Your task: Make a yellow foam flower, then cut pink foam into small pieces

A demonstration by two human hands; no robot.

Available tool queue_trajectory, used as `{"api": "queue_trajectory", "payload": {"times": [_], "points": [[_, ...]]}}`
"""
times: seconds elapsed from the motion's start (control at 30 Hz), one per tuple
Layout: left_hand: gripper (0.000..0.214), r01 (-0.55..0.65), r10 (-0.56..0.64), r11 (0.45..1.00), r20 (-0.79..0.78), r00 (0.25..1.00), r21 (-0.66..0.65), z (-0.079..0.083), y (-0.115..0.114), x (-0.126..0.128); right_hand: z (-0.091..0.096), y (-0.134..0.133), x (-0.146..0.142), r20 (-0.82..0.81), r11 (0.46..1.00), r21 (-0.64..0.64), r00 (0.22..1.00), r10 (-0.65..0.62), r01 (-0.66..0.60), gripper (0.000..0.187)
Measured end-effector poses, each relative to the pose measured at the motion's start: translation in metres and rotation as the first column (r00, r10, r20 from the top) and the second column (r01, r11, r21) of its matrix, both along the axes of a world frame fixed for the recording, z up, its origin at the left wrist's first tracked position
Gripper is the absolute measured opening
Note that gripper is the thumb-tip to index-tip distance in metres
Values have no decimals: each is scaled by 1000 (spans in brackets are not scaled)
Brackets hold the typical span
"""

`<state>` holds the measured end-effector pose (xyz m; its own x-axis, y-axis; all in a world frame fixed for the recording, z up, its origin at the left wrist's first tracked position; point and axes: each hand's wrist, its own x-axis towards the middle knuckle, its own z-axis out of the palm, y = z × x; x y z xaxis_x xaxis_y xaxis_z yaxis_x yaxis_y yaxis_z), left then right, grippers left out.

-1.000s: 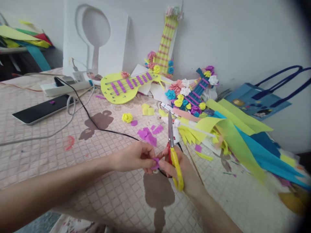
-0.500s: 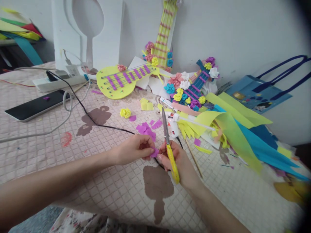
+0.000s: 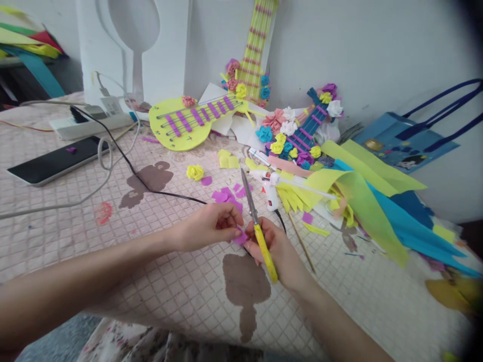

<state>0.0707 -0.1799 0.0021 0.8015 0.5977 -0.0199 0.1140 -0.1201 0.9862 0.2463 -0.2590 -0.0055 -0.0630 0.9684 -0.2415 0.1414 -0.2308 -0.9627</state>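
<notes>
My left hand (image 3: 209,229) pinches a small purple foam piece (image 3: 240,237) at its fingertips. My right hand (image 3: 277,250) touches the same piece while gripping yellow-handled scissors (image 3: 257,226), whose closed blades point up and away. Both hands hover just above the pink quilted tablecloth (image 3: 158,281). Loose purple scraps (image 3: 226,195) lie just beyond the fingers.
A yellow foam guitar (image 3: 188,123), a blue flower-covered guitar (image 3: 302,138) and a white glue gun (image 3: 269,193) lie beyond. Yellow and blue foam sheets (image 3: 377,211) spread right. A phone (image 3: 56,161), power strip (image 3: 90,125), black cable (image 3: 151,186) sit left; a blue bag (image 3: 403,143) is far right.
The scissors have tilted, their tips swinging left. Both hands stay pinched on the purple piece. The view has shifted slightly down.
</notes>
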Motion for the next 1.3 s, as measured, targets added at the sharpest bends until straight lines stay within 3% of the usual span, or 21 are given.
{"api": "queue_trajectory", "payload": {"times": [0.33, 0.57, 0.8, 0.97, 1.07, 1.3], "points": [[27, 45, -14, 968, -125, 992, 246, -4, -2, -4, 8, -1, -2, -38, 1000, 5, 999, -2, 2, 32], [21, 47, -28, 974, -87, 996, 220, 0, -2, -3, 2, 0, -3, -18, 1000, 22, 1000, -6, 7, 28], [17, 17, -17, 1000, 26, 1000, 20, -4, 1, 0, 1, 1, -1, -7, 1000, 1, 999, -31, 31, 26], [19, 12, -10, 998, -20, 1000, 61, -2, -1, 0, 4, 1, -1, -33, 1000, -10, 999, -24, 24, 29], [17, 12, -12, 1000, 3, 1000, 13, -1, -2, 1, 3, 0, -2, -25, 999, 0, 999, -41, 41, 31], [36, -82, 83, 997, 31, 996, -9, -5, -5, 1, 2, 2, -2, -90, 992, 0, 988, -124, 124, 32]]}}
